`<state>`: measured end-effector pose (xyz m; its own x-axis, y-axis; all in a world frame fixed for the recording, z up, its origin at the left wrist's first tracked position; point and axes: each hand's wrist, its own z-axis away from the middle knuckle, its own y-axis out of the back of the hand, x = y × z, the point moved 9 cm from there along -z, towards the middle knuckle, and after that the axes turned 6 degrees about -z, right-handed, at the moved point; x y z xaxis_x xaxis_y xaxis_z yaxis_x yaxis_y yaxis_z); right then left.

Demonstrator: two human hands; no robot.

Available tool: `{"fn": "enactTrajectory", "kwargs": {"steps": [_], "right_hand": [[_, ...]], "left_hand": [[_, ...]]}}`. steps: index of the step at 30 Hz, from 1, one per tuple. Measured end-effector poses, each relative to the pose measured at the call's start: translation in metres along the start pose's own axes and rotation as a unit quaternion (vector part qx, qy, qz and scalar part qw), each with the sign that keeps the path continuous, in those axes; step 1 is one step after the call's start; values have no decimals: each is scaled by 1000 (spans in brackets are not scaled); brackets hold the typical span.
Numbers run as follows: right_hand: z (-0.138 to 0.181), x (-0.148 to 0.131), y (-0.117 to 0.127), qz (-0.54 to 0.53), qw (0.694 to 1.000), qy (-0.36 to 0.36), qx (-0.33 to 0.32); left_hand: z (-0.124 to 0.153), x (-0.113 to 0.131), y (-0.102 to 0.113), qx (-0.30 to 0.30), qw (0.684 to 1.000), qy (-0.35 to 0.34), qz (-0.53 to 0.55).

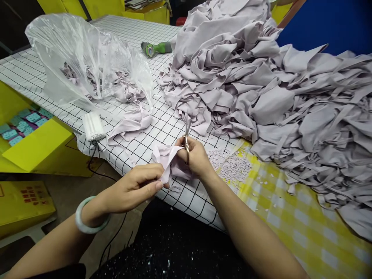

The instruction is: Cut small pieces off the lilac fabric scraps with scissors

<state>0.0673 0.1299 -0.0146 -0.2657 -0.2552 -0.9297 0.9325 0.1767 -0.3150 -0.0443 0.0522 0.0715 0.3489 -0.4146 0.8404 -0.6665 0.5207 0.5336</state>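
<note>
My left hand pinches the near edge of a pale lilac fabric piece at the table's front edge. Around the handles of small metal scissors my right hand is closed, with the blades pointing up and away from me. That hand also lies against the far side of the same fabric, and its fingertips are partly hidden. Right of it lies a heap of tiny fabric clippings. A larger pile of lilac fabric pieces rises behind.
A clear plastic bag with fabric pieces stands at the back left. A white box-shaped device with a cable sits by the left edge. A green and grey tool lies farther back. Yellow boxes stand below left.
</note>
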Motion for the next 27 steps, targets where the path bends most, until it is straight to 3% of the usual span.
{"fn": "enactTrajectory", "kwargs": {"steps": [4,6,8,11,14,16,19,22,27], "right_hand": [[-4,27,-23,-30,999,-33,-20],[1,36,-31,-22,999,-27,-28],[10,41,-31,-16,999,-24,-35],[29,37,-10,6,999,-12,-41],[52,15,28,132,991,30,-20],[66,-4,49,261,963,64,5],[84,-24,62,396,913,95,13],[93,-30,67,441,891,102,23],[102,-32,71,458,880,126,23]], "left_hand": [[-9,11,14,120,993,-14,6],[-17,2,12,173,980,-11,101],[-25,-15,5,213,947,3,241],[-36,-38,-7,253,904,33,343],[-45,-43,-20,230,923,50,304],[-50,-41,-29,203,941,54,266],[-58,-38,-42,175,956,50,228],[-65,-32,-53,155,967,29,199],[-71,-21,-63,131,974,-17,184]]}}
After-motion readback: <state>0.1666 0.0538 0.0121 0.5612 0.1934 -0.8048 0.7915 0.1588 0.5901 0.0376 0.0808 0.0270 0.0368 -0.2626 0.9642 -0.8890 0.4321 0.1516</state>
